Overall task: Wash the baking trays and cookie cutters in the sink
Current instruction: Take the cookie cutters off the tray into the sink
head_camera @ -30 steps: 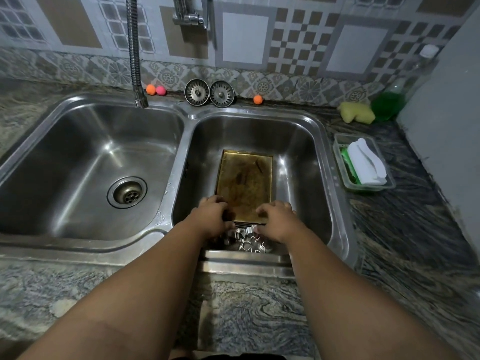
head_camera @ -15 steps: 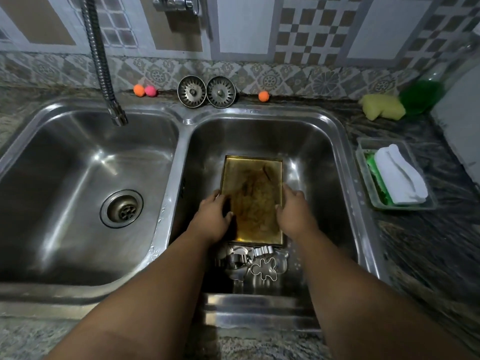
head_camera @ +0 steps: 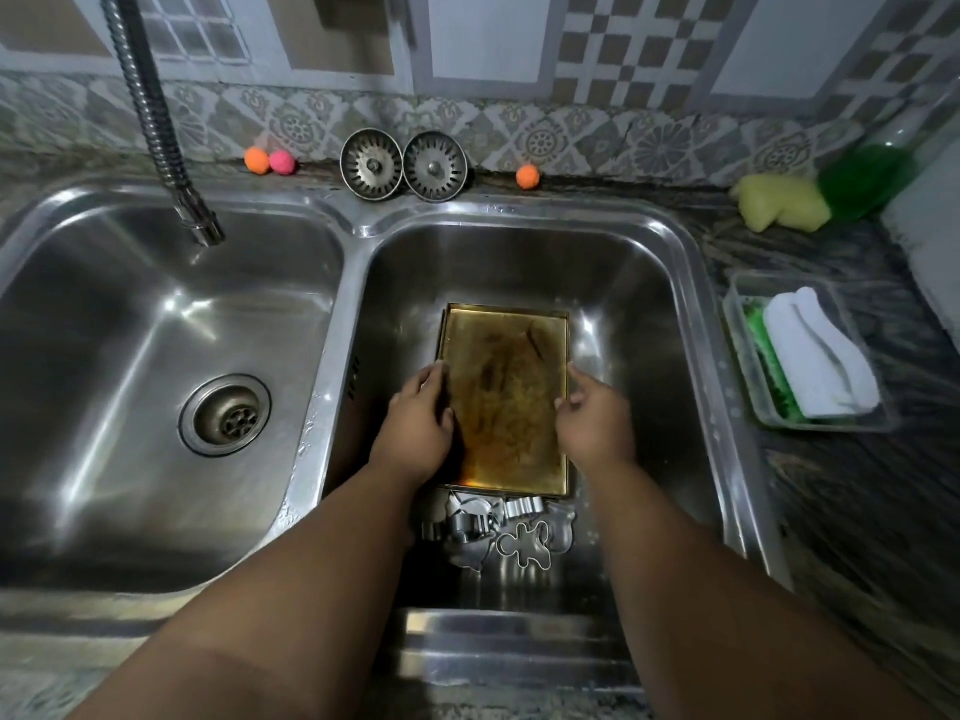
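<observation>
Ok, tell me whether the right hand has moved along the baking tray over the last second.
Yes. The right hand went from the baking tray's near short edge, by the cookie cutters, away from the person to its right long edge.

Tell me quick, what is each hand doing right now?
Left hand: holding the baking tray by its left edge.
Right hand: at the tray's right edge; whether it grips cannot be told.

Dim, cool light comes from overhead; white glare streaks the sink [head_camera: 156,314], worst in the left basin. My forearms [head_camera: 311,589] darken the near wall. The wide lens bows the edges, and the counter [head_camera: 857,511] at right smears into blur
</observation>
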